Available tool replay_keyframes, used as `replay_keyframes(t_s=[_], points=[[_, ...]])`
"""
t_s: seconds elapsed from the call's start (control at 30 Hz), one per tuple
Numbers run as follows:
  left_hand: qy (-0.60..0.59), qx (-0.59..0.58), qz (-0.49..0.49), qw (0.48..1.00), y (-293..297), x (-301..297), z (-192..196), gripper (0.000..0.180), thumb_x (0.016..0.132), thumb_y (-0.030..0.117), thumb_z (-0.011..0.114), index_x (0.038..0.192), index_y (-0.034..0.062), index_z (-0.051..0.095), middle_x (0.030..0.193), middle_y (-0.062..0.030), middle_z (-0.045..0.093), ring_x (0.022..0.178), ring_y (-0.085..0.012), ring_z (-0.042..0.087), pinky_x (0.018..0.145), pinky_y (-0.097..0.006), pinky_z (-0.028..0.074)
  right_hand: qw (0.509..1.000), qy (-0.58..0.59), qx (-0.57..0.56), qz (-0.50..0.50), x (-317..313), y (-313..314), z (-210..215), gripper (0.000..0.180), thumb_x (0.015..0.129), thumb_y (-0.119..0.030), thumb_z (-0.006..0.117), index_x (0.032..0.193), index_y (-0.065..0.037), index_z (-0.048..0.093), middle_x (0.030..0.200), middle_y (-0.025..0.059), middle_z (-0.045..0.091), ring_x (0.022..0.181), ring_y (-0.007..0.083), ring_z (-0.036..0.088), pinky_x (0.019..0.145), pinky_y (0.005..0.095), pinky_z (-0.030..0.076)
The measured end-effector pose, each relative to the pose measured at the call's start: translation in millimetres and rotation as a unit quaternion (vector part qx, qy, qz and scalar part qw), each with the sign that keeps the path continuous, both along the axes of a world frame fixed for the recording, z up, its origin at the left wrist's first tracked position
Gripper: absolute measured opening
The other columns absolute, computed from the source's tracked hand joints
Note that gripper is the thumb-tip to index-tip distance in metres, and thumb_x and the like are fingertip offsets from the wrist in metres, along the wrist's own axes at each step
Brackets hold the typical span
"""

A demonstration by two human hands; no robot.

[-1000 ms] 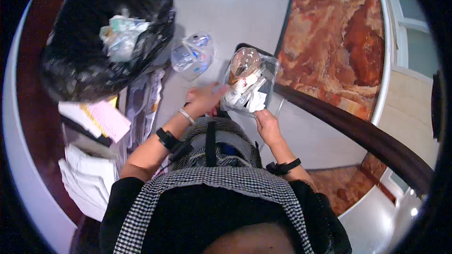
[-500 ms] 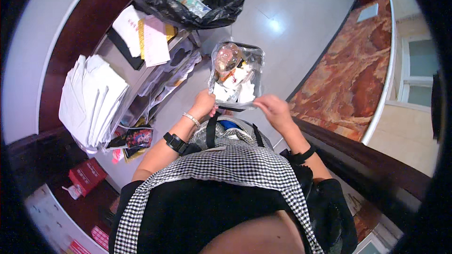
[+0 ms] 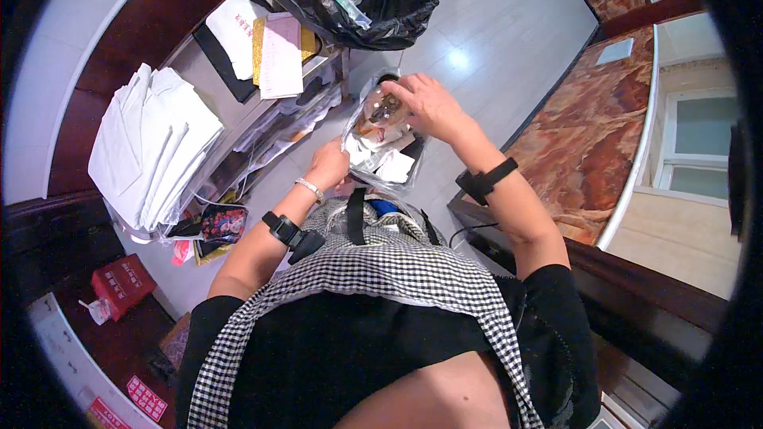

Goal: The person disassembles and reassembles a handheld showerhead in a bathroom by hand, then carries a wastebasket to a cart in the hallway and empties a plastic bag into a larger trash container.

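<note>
A small waste bin lined with a clear plastic bag (image 3: 409, 179) stands in front of me. It holds crumpled white tissues (image 3: 395, 165) and a clear, round plastic container (image 3: 385, 110). At the bin's left edge, my left hand (image 3: 328, 165) is closed on the bin liner. My right hand (image 3: 433, 107) reaches over the bin's far right side, its fingers bent over the liner's edge beside the clear container. What lies beneath its palm is hidden. The liner looks drawn inward between my hands.
Beyond stands a large bin with a black bag (image 3: 358, 36) and some litter inside. On the left, a shelf unit (image 3: 238, 123) carries papers and a stack of white folded cloths (image 3: 155, 151). A red box (image 3: 123, 286) lies lower left. A marble-patterned panel (image 3: 572, 159) runs along the right.
My right hand has moved from the near right corner to the bin's far right side. My left hand has shifted slightly left, still on the liner. The bin's opening looks narrower.
</note>
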State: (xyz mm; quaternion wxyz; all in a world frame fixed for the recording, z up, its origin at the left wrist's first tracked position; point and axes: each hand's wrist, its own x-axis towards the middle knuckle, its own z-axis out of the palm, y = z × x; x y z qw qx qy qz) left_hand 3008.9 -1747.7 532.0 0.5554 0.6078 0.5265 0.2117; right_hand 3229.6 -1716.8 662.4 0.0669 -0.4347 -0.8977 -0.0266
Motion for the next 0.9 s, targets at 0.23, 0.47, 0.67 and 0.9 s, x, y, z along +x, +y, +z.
replay_keyframes(t_s=[0.23,0.47,0.67,0.9], points=[[0.018,-0.039,-0.02,0.999,13.1,3.7,-18.2,0.022,0.086,0.009,0.042,0.097,-0.0004,0.059,0.058,-0.0116,0.058,0.039,-0.0191,0.054,0.037,-0.034,0.046,0.997,-0.011,0.02,-0.072,42.4,-0.7,7.1,0.049,0.065,-0.01,0.078,0.107,-0.007,0.053,0.14,0.0183,0.041,0.115,0.037,0.049,0.097,0.0415,0.042],[0.068,0.178,-0.061,0.98,22.8,7.9,-34.7,0.024,0.083,0.007,0.042,0.101,-0.001,0.056,0.068,-0.0231,0.063,0.053,-0.0325,0.063,0.055,-0.044,0.052,0.99,0.06,-0.069,-0.106,17.6,3.1,-7.8,0.095,0.059,-0.022,0.085,0.139,-0.007,0.035,0.136,0.0226,0.043,0.117,0.0404,0.048,0.097,0.0421,0.043],[0.088,0.09,-0.055,0.991,30.8,8.4,-37.3,0.025,0.083,0.009,0.042,0.099,-0.0035,0.057,0.076,-0.0258,0.064,0.067,-0.0389,0.065,0.067,-0.047,0.052,0.993,0.005,-0.065,-0.103,14.0,-11.4,-29.0,0.106,0.055,-0.026,0.087,0.143,-0.008,0.03,0.127,0.0241,0.049,0.112,0.0397,0.052,0.093,0.0431,0.046],[0.086,0.106,-0.094,0.986,37.3,9.3,-54.9,0.024,0.083,0.006,0.042,0.095,-0.0039,0.06,0.07,-0.0256,0.064,0.049,-0.0308,0.063,0.047,-0.043,0.051,0.982,0.078,-0.035,-0.168,34.8,-26.5,-31.3,0.078,0.062,-0.025,0.085,0.128,-0.006,0.049,0.12,0.02,0.05,0.108,0.0365,0.054,0.089,0.0409,0.048]])
